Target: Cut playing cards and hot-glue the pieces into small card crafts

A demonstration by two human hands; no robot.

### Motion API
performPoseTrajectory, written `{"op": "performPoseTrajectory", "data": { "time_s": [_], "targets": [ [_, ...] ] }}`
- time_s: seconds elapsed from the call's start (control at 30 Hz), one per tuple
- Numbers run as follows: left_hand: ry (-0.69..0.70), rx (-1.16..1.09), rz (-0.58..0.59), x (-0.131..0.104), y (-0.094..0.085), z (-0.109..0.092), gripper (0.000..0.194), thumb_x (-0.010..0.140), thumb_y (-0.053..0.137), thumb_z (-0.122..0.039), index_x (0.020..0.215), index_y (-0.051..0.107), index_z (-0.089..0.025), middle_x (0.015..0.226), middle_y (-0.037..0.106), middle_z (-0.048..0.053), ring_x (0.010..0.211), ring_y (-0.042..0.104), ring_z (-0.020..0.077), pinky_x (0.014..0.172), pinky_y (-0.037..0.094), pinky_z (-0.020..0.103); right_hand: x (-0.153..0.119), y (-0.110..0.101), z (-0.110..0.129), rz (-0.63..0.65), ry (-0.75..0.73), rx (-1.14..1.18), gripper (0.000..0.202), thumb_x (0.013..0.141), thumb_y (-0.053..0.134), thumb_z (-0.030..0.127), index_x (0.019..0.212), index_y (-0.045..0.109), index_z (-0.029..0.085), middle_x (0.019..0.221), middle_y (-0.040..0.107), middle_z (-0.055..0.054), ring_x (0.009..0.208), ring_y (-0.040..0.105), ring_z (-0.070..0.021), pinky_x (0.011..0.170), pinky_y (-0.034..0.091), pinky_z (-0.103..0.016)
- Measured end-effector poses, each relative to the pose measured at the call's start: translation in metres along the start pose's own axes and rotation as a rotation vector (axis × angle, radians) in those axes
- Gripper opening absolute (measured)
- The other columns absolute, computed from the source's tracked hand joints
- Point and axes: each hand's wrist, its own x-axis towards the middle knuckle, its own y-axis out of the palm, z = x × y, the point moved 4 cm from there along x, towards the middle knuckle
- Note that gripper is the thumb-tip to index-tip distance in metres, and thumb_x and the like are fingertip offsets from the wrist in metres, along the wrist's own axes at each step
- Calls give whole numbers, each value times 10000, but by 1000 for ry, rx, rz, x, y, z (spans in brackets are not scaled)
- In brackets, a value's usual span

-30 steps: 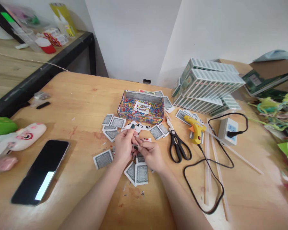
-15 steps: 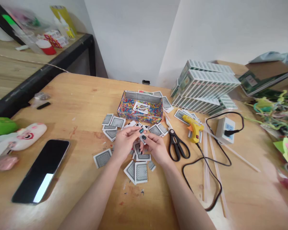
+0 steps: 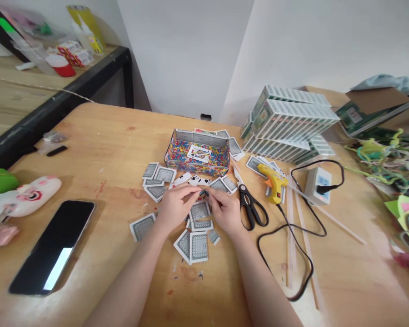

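1. While a white, pink-spotted pouch (image 3: 41,195) sits at the left edge, a phone (image 3: 52,247) lies flat near it, dark screen up, with one bright patch gleaming at its lower end.
2. Moving across, there's a small cluster of playing cards (image 3: 165,174), backs showing, overlapping on the wooden table (image 3: 105,131).
3. Here's the left hand (image 3: 174,208), just beside those cards, its thumb and fingers pinched inward.
4. And centre stage, a small piece of card (image 3: 203,195) between the fingertips, right in front of the box; dark thumbnails and fingers cover most of it.
5. Just beyond stands that open box (image 3: 191,167), speckled in bright colours, card backs lining its far wall and a face card (image 3: 199,153) lying on its floor.
6. Below the fingertips, more cards (image 3: 199,247) overlap, face down.
7. In from the other side comes the right hand (image 3: 226,210), fingertips meeting the left's, both clamped on that same little piece.
8. Next along, black-handled scissors (image 3: 248,200) lie with the blades towards the box.
9. Further right, a yellow glue gun (image 3: 276,185) rests over some cards, near long translucent sticks (image 3: 346,227) and a white power strip (image 3: 313,180).
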Motion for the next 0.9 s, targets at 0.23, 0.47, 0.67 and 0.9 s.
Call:
{"op": "performPoseTrajectory", "data": {
  "time_s": [0.23,0.47,0.67,0.9],
  "targets": [
    [141,170,-123,-7,5,-7,123,780,555,-189,806,675,-190,802,705,29,721,637,129,691,493,236,-2,3,3,-25,75,-44,226,840,461,226,876,680,183,652,672,-31,536,604,-144,525,456,-233],
    [194,232,-147,-8,7,-6,126,781,547,-171,810,667,-196,788,706,21,738,644,129,700,489,229,-4,7,-6,69,239,95,272,812,436,192,990,642,186,653,675,-8,522,612,-136,525,483,-229],
    [128,186,-115,-7,9,-4,132,786,541,-194,809,670,-203,780,699,26,725,637,134,687,488,241,-7,9,-15,151,356,336,295,775,423,154,996,616,188,714,678,-20,603,652,-159,597,533,-275],
    [-143,-55,11,-1,8,4,141,760,555,-226,807,680,-184,803,699,37,705,636,144,634,499,239,-3,8,-9,168,507,672,194,768,439,196,907,572,180,812,690,-42,644,676,-185,569,554,-296]
  ]
}}
